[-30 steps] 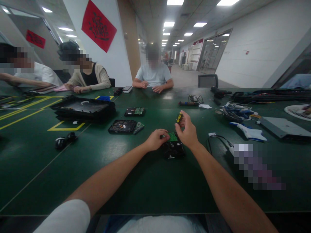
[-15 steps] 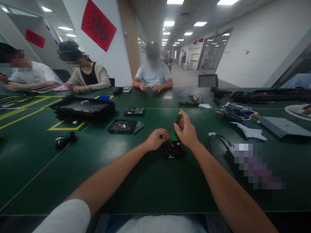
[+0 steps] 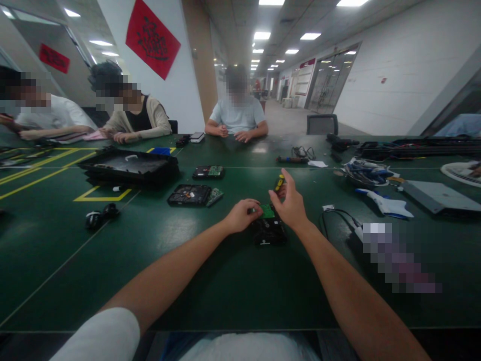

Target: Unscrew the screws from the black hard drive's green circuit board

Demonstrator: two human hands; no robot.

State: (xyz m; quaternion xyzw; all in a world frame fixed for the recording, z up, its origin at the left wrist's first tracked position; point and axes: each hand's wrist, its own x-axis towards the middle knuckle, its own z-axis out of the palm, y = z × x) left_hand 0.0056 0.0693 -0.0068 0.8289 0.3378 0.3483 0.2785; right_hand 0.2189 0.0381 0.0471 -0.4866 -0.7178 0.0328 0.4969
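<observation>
Hard drive (image 3: 269,229), black with green circuit board up, steadied by curled left hand (image 3: 240,215); right hand (image 3: 291,203) grips a yellow-black screwdriver (image 3: 278,183).

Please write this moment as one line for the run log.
left hand: steadies hard drive at green circuit board | right hand: holds yellow-black screwdriver upright over it | green table

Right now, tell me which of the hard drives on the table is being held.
The nearest hard drive, under both hands; the other two lie untouched farther away.
</observation>
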